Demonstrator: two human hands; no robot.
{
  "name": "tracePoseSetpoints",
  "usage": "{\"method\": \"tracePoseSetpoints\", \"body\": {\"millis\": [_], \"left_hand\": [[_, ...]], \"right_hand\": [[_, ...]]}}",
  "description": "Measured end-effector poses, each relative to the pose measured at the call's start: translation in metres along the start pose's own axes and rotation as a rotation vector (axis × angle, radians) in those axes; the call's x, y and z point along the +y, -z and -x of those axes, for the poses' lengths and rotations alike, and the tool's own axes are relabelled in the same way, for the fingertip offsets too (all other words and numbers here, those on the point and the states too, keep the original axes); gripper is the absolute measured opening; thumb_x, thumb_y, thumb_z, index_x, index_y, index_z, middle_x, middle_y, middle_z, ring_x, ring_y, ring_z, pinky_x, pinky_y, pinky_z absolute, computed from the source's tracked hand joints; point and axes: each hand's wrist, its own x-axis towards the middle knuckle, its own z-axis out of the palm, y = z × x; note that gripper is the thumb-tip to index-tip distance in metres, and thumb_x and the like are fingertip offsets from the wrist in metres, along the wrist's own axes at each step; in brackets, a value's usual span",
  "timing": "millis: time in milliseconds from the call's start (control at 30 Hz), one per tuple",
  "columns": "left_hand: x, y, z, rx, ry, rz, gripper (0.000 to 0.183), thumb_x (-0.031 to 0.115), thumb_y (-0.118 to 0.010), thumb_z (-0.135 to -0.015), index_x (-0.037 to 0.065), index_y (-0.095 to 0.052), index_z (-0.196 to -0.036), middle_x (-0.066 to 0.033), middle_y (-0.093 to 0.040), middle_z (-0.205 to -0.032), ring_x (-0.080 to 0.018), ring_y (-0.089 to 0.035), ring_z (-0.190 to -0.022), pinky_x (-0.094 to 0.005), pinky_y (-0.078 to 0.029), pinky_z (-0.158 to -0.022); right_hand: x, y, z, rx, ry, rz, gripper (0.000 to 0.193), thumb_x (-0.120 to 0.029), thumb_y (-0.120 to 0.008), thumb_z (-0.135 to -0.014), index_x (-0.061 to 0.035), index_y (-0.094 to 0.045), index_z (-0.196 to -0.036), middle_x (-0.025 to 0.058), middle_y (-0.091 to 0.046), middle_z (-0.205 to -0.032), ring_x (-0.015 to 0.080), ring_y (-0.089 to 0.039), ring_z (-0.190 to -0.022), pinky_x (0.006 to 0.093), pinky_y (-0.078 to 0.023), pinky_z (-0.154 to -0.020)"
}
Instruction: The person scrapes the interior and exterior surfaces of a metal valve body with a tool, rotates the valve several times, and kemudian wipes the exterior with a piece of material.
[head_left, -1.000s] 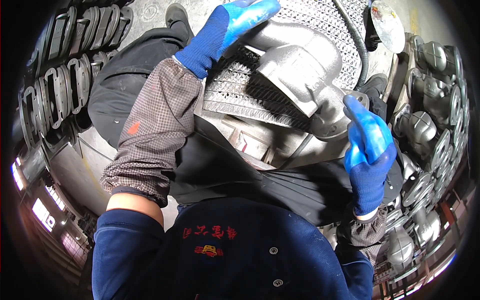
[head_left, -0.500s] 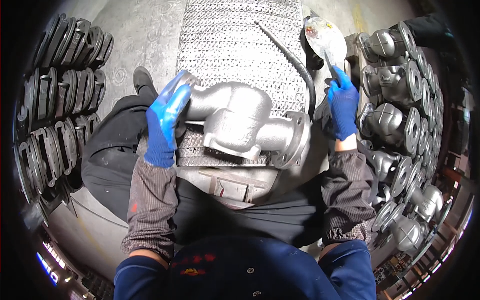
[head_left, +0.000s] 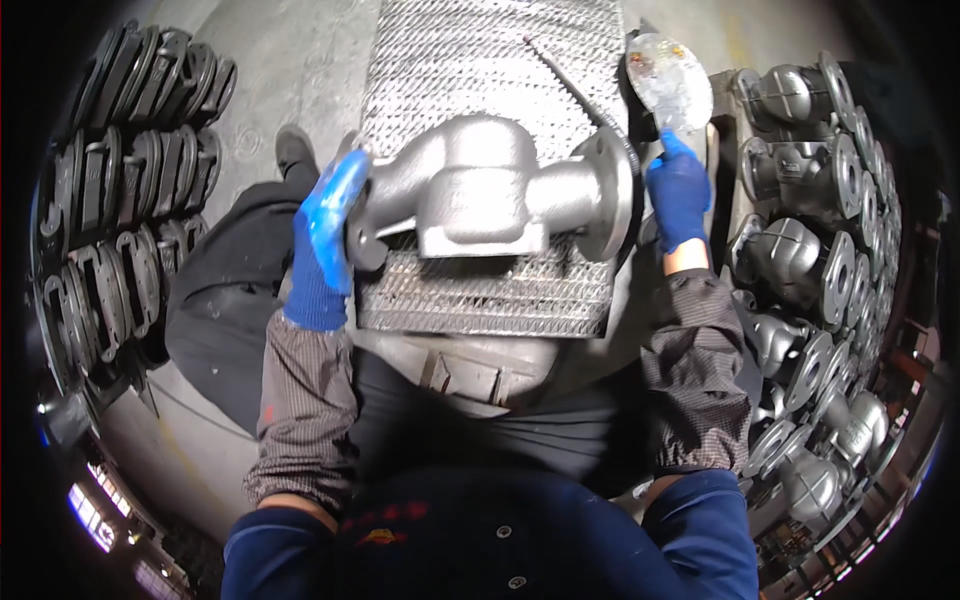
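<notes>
A silver-painted cast valve body (head_left: 485,185) with a flange at each end lies across the metal-mesh bench top (head_left: 480,300). My left hand (head_left: 330,215), in a blue glove, is closed on its left flange (head_left: 368,250), with some fingers hidden behind it. My right hand (head_left: 682,190), gloved too, is at the near edge of a round, pale, smeared plate (head_left: 670,85). Its fingers are closed around a thin scraper-like blade, mostly hidden now; the earlier frame shows it better. A dark ribbed rod (head_left: 570,75) lies behind the right flange.
Rows of similar silver valve bodies (head_left: 790,250) stand close on my right. On the left are stacked dark flanged castings (head_left: 90,180). My legs (head_left: 230,300) straddle the bench, and concrete floor (head_left: 250,60) shows at the far left.
The valve body has turned on the bench and shifted away from me, now lying more level. My left hand moved along with its flange. My right hand remains by the plate, its blade less visible.
</notes>
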Motion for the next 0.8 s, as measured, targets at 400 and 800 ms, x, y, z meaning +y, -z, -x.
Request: {"method": "tracePoseSetpoints", "body": {"millis": [400,800], "left_hand": [[0.049,-0.014,0.035,0.049,0.394,0.887,0.05,0.024,-0.053,-0.094,-0.005,-0.038,-0.132,-0.0109,-0.052,-0.121,-0.0177,-0.05,-0.113,-0.0311,-0.039,-0.097],[0.086,-0.029,0.085,-0.01,0.259,0.399,0.044,0.016,-0.055,-0.093,-0.003,-0.034,-0.127,-0.0068,-0.058,-0.087,-0.0104,-0.055,-0.063,-0.027,-0.047,-0.061]], "right_hand": [[-0.031,0.121,0.1,0.007,-0.03,-0.967,0.043,0.007,-0.049,-0.085,-0.0007,-0.053,-0.128,0.0104,-0.064,-0.106,0.0075,-0.057,-0.071,0.0185,-0.045,-0.06],[-0.078,0.145,0.197,-0.152,0.231,-0.411,0.056,0.01,-0.057,-0.07,-0.0056,-0.059,-0.123,0.0136,-0.062,-0.084,0.0209,-0.059,-0.07,0.0293,-0.048,-0.067]]}}
